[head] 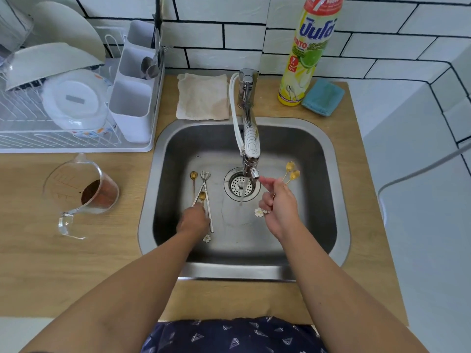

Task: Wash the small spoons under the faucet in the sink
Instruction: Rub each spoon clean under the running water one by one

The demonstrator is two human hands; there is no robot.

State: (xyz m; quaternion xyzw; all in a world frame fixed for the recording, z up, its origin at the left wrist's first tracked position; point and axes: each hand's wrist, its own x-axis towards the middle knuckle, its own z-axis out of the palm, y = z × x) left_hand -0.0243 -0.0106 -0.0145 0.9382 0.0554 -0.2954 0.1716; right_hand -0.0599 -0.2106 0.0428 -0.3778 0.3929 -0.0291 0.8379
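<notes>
Water runs from the faucet (251,159) onto the drain (239,184) of the steel sink (328,174). My right hand (280,205) is shut on two small gold spoons (291,171), their bowls pointing up right of the stream and white flower ends (259,212) sticking out below the hand. My left hand (193,220) reaches down at the sink's left floor, fingers closed on the handles of several small spoons (202,189), gold and silver, that lie there. A flower end (207,238) shows under that wrist.
A glass measuring cup (84,192) with brown residue lies tipped on the wooden counter (38,250) at left. The dish rack (76,98) with plates and a cutlery holder stands behind it. A cloth (202,96), a dish soap bottle (308,52) and a blue sponge (322,96) sit behind the sink.
</notes>
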